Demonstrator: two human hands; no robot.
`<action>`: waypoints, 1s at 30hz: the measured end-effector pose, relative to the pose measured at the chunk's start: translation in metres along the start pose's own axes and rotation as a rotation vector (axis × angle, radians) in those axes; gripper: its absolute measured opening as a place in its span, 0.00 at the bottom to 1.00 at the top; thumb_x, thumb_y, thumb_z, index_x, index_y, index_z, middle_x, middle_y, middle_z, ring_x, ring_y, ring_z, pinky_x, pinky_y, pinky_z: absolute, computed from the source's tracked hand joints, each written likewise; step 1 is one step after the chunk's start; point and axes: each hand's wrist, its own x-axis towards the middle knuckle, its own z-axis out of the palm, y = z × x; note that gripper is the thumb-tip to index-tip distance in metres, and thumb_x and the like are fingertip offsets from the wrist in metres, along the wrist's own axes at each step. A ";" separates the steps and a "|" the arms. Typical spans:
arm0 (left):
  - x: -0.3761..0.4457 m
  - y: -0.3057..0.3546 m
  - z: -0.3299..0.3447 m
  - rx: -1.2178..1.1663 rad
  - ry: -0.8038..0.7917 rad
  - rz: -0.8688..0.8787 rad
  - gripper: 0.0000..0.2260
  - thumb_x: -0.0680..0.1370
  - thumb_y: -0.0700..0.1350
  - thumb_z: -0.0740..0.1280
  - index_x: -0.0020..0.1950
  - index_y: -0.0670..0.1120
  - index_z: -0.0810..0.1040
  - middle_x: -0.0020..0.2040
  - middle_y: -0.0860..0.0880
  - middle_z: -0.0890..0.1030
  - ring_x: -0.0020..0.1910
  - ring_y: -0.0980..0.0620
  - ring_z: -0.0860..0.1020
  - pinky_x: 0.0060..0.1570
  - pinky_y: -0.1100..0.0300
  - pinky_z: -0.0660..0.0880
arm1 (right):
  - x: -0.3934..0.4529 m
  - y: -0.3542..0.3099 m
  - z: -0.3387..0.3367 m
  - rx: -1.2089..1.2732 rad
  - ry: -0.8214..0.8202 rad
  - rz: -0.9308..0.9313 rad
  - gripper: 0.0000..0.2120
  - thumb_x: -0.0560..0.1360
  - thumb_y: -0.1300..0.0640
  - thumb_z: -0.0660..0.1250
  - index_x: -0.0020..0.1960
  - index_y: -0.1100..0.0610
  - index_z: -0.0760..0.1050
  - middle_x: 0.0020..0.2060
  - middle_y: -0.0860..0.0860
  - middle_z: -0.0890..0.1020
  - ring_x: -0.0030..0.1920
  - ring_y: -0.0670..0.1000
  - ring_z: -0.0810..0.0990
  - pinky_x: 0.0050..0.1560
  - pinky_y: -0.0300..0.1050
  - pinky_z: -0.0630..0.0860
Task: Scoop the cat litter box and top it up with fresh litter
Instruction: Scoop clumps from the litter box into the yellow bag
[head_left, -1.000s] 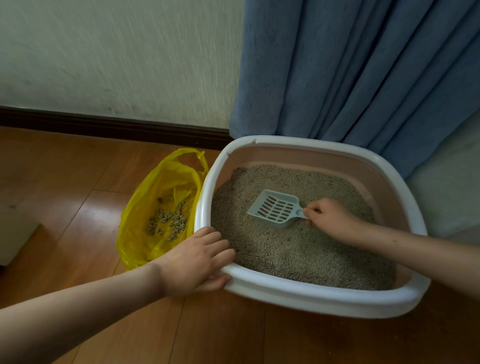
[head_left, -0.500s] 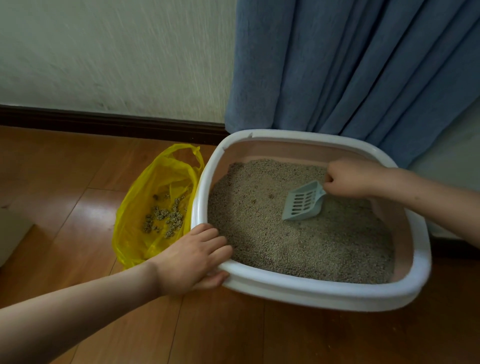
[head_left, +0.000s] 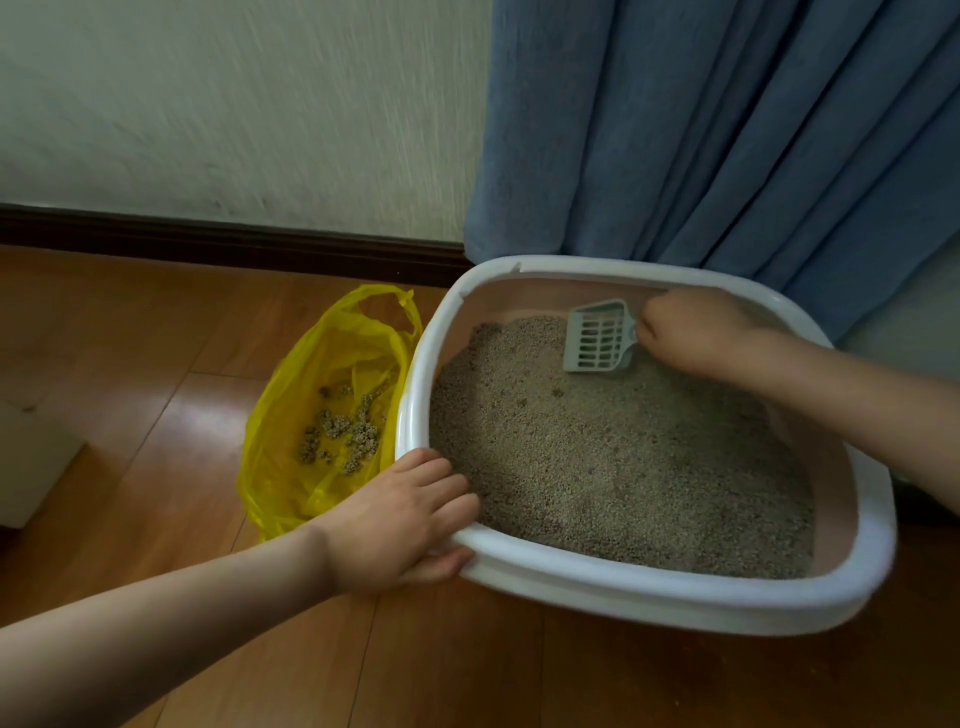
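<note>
A white-rimmed litter box (head_left: 665, 590) with a pink inner wall sits on the wooden floor, filled with grey-brown litter (head_left: 623, 457). My left hand (head_left: 400, 519) grips the box's near-left rim, fingers over the edge and thumb under it. My right hand (head_left: 691, 327) holds the handle of a pale green slotted scoop (head_left: 597, 338) at the far side of the box, its blade tipped down into the litter. An open yellow plastic bag (head_left: 322, 415) lies left of the box with several litter clumps (head_left: 343, 431) inside.
A blue curtain (head_left: 701, 130) hangs right behind the box. A pale wall with a dark baseboard (head_left: 223, 236) runs along the back. A white object (head_left: 31, 457) stands at the left edge on the wooden floor (head_left: 130, 364).
My right hand has carried the scoop from the middle of the litter to the far side of the box and tipped its blade downward. My left hand has stayed on the rim.
</note>
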 end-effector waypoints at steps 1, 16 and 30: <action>0.000 0.000 0.000 0.003 -0.003 -0.001 0.12 0.79 0.55 0.61 0.47 0.47 0.73 0.42 0.50 0.74 0.43 0.48 0.71 0.56 0.56 0.65 | 0.000 -0.003 0.003 -0.038 0.006 -0.012 0.18 0.81 0.52 0.55 0.32 0.52 0.67 0.30 0.48 0.72 0.30 0.46 0.71 0.28 0.41 0.66; 0.000 -0.001 0.004 -0.006 0.017 -0.006 0.12 0.78 0.55 0.61 0.47 0.46 0.74 0.42 0.48 0.74 0.43 0.47 0.72 0.56 0.54 0.67 | 0.009 -0.001 -0.016 0.077 -0.163 -0.061 0.17 0.76 0.53 0.62 0.29 0.54 0.72 0.24 0.48 0.72 0.26 0.48 0.70 0.28 0.42 0.67; -0.001 0.000 0.002 0.000 -0.005 -0.013 0.12 0.79 0.56 0.62 0.48 0.47 0.74 0.43 0.49 0.75 0.44 0.49 0.71 0.56 0.55 0.66 | 0.001 -0.072 0.058 0.638 -0.380 -0.128 0.10 0.81 0.52 0.57 0.53 0.52 0.78 0.38 0.50 0.79 0.30 0.47 0.71 0.29 0.41 0.70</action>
